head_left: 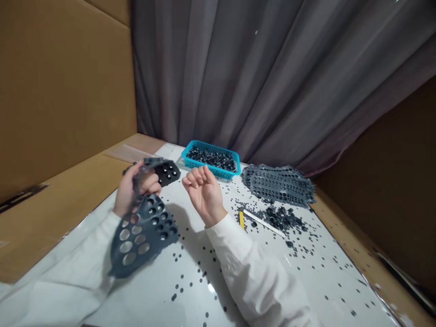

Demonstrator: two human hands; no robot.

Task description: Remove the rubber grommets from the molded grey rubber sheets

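Observation:
My left hand (pixel 147 184) grips a dark grey, bendy sheet (pixel 136 240) full of round holes. The sheet folds over at the hand, its wide lower part hanging toward me and another part behind the fingers. To the right of it, my right hand (pixel 206 195) is raised above the table, apart from the sheet. Its fingers are curled in with the thumb near them; whether anything small is between them is hidden. Small black discs (pixel 182 276) lie scattered on the white table (pixel 153 304) below.
A blue basket (pixel 235 171) filled with small black pieces stands at the back. Right of it lies a stack of holed grey sheets (pixel 279 184). In front are a heap of black bits (pixel 282 218), a white strip (pixel 264 222) and a yellow-handled tool (pixel 241 219). Cardboard walls (pixel 64 86) flank the table.

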